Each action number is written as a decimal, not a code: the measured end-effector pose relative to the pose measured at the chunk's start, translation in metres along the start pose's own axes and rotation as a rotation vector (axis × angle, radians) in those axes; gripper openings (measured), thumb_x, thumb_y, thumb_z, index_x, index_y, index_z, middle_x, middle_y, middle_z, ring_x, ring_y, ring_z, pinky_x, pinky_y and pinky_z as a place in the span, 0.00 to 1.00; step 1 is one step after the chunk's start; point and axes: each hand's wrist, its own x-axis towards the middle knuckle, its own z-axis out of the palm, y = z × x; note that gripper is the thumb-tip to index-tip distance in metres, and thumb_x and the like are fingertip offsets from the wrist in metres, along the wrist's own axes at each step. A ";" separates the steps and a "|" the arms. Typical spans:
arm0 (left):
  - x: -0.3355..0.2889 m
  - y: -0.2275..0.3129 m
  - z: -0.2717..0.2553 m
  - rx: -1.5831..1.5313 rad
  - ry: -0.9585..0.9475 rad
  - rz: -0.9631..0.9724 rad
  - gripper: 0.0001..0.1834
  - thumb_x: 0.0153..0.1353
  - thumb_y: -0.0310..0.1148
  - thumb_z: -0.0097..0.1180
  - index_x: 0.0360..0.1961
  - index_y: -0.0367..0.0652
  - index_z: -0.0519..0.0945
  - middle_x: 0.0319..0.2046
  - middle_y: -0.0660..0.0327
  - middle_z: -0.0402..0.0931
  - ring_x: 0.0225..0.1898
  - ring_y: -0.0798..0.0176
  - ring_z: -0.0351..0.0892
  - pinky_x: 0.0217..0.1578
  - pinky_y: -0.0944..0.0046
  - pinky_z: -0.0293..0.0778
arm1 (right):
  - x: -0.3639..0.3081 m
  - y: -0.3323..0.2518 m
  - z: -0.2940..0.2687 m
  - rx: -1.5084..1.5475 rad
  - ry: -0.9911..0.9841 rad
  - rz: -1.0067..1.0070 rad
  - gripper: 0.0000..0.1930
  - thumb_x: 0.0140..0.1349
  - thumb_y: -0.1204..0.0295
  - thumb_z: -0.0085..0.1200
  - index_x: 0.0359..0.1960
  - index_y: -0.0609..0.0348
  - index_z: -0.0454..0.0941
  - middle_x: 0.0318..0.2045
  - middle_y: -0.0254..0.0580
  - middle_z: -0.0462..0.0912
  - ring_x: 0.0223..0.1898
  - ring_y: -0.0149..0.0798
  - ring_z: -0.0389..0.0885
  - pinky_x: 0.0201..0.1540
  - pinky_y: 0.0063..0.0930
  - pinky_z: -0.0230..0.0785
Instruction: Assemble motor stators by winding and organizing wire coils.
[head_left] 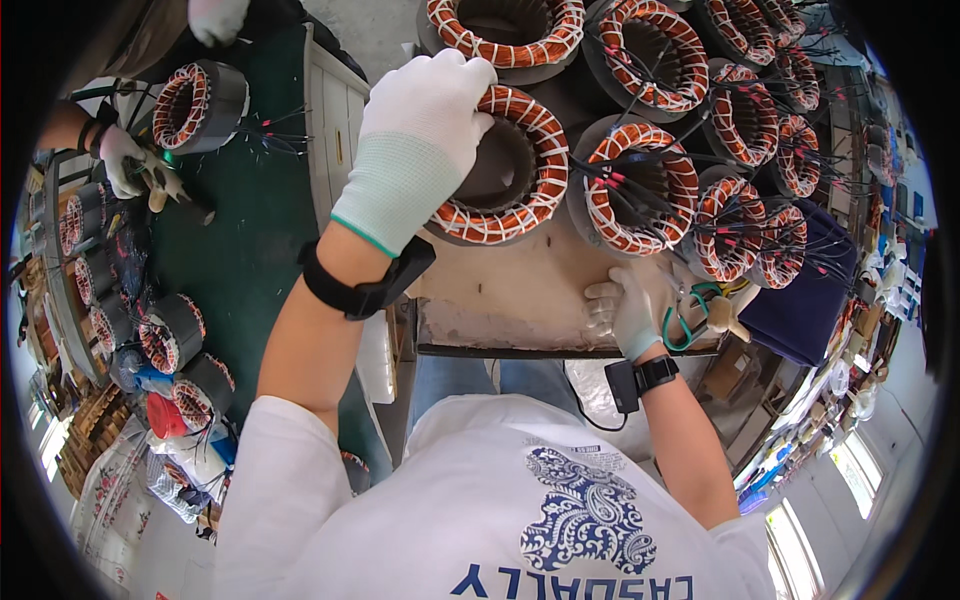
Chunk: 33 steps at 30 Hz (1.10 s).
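My left hand (425,120), in a white knit glove, is closed over the left rim of a motor stator (545,165). That stator has a ring of copper windings laced with white cord and stands upright, its bore facing up. My thumb lies at the edge of the windings; some fingertips are hidden. My right hand (628,312), gloved too, rests with fingers apart on the worn tabletop (500,310) near its front edge. Just right of it lie green-handled scissors (685,325) and a wooden-handled tool (725,315).
More stators (640,190) with black leads and red tips crowd the right and far side. Dark blue cloth (800,290) lies at the right. Left, across a green table (240,210), a co-worker's gloved hand (120,160) is near another stator (200,105); several more stand there.
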 end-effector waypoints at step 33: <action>-0.122 0.114 0.007 -0.625 -0.067 -0.725 0.18 0.72 0.43 0.56 0.42 0.36 0.81 0.25 0.64 0.75 0.28 0.73 0.70 0.32 0.66 0.70 | -0.035 0.025 -0.060 0.504 -0.943 -0.386 0.20 0.77 0.67 0.39 0.58 0.71 0.74 0.52 0.59 0.82 0.47 0.48 0.85 0.44 0.36 0.79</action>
